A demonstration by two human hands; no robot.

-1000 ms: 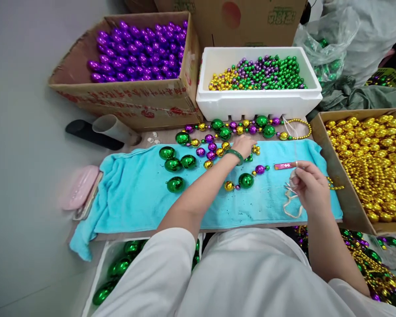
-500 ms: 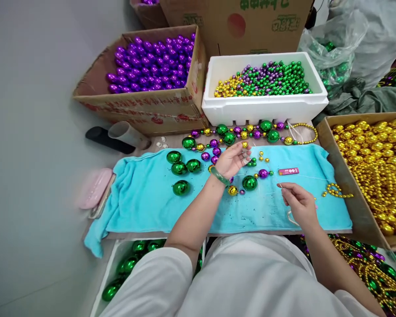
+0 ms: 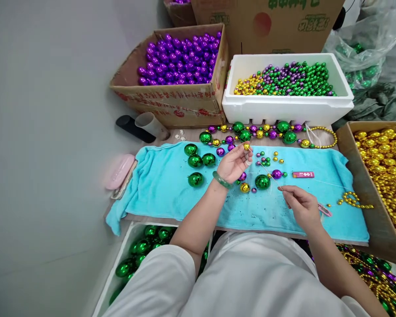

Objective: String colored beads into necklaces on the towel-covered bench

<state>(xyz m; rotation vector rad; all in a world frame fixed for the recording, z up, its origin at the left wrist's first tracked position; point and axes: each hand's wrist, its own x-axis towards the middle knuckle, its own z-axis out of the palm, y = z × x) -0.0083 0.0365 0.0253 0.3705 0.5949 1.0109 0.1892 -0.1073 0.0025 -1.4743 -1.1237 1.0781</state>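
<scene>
Between the thumb and fingertips of my left hand is a gold bead, held above the blue towel. My right hand pinches a thin needle or stiff thread, which slants up to the gold bead. Below my left hand a partly strung row lies on the towel, with a large green bead, a purple bead and a gold bead. Small loose green beads and gold beads rest beyond. Several big green beads sit to the left.
A finished-looking bead strand lies along the towel's far edge. Behind stand a carton of purple beads and a white foam box. A carton of gold beads borders the right. A pink case and a cup are left.
The view has shifted, so the scene sits farther right. My left hand still holds the gold bead, and the line from my right hand now reaches up to it.
</scene>
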